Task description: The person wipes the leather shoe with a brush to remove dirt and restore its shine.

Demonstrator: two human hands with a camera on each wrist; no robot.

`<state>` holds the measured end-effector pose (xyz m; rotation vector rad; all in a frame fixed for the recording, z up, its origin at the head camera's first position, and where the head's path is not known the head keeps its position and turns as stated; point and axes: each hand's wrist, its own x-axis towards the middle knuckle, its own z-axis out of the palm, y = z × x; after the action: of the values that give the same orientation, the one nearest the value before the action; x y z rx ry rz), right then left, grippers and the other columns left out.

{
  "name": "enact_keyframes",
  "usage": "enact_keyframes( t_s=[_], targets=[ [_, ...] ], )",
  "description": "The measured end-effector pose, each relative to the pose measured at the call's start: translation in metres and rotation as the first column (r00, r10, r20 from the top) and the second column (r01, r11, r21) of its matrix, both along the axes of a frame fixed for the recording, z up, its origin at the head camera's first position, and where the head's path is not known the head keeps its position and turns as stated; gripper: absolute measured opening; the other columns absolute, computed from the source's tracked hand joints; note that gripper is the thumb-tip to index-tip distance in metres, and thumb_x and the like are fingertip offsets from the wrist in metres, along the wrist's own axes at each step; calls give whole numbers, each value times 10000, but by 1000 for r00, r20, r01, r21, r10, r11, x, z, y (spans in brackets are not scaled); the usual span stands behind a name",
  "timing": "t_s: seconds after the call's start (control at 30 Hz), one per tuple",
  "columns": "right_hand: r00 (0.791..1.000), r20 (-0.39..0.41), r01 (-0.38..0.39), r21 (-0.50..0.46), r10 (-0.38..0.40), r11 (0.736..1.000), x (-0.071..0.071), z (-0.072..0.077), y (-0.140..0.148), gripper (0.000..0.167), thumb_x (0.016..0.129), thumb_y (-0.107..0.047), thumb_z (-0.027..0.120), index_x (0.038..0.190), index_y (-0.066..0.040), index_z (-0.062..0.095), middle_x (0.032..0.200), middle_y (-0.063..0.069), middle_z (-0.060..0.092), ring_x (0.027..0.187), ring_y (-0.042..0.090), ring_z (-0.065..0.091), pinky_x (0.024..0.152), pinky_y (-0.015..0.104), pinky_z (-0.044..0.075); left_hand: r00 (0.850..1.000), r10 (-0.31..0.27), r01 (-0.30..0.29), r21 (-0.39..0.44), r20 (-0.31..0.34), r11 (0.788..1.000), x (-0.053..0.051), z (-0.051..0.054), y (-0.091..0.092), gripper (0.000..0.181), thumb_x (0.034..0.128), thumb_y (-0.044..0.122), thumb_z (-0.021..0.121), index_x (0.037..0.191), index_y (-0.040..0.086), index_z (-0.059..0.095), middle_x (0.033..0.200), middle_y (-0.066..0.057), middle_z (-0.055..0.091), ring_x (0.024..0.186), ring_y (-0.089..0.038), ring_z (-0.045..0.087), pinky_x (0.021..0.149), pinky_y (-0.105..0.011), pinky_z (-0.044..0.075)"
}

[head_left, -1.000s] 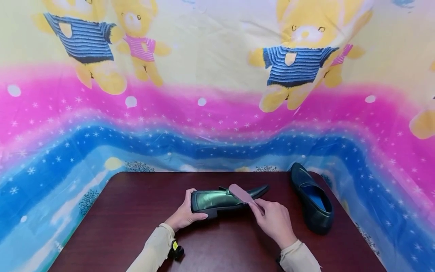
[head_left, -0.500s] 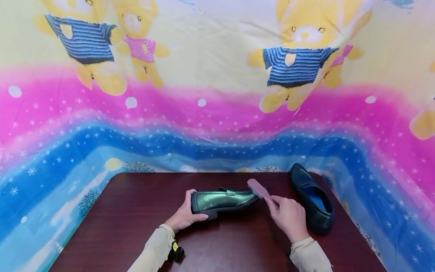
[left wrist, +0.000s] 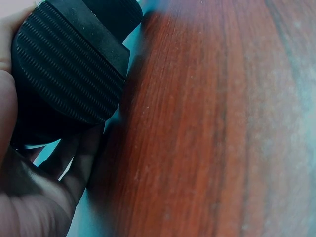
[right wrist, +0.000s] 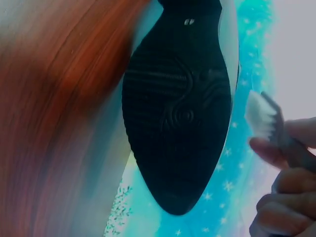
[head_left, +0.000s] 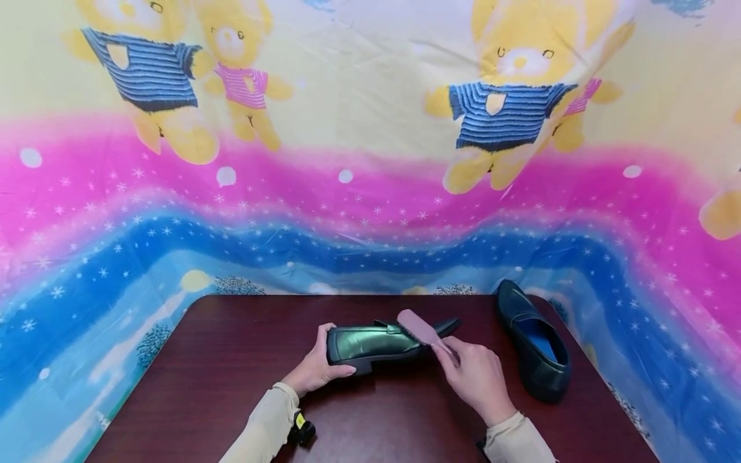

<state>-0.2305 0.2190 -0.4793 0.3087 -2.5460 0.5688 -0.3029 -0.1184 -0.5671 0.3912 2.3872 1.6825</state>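
A dark green, glossy loafer [head_left: 361, 344] is held over the middle of the table with its toe pointing right. My left hand [head_left: 312, 370] grips it around the heel, thumb on the near side; the ridged heel [left wrist: 69, 64] fills the upper left of the left wrist view. With my right hand [head_left: 477, 379] I hold a pink brush [head_left: 418, 328] by its handle, its head over the front part of the shoe beside the strap. White bristles [right wrist: 259, 116] show in the right wrist view, next to the patterned black sole [right wrist: 177, 103].
A second dark loafer [head_left: 541, 366] with a blue insole stands upright at the table's right side. The brown table [head_left: 231, 328] meets a colourful bear-print cloth [head_left: 347, 212] behind it. A small black object with a yellow label [head_left: 302, 427] sits by the left sleeve.
The brush went right to the toe of the loafer half a second ago, then came back left toward the strap. My left hand and the loafer stay nearly in place.
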Motion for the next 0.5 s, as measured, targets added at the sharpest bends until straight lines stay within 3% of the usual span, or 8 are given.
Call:
enact_keyframes(
  t_s=[0.23, 0.5],
  targets=[
    [994, -27, -101, 57, 103, 993, 2, -11, -13, 87, 898, -308, 821, 865, -293, 742, 619, -240, 550, 541, -56, 429, 533, 228, 378, 1000, -3, 3, 2, -6, 1000, -1, -2, 0, 1014, 787, 317, 915, 1490, 198, 195, 1314, -188, 550, 1034, -230, 632, 950, -368, 498],
    [997, -40, -63, 82, 66, 995, -2, -24, -7, 76, 895, -319, 824, 946, -284, 780, 738, -135, 712, 571, 17, 544, 532, 247, 428, 1000, 3, -3, 3, 3, 1000, -1, -1, 0, 1015, 801, 318, 907, 1503, 194, 184, 1321, -190, 548, 1042, -229, 635, 953, -366, 497]
  ],
)
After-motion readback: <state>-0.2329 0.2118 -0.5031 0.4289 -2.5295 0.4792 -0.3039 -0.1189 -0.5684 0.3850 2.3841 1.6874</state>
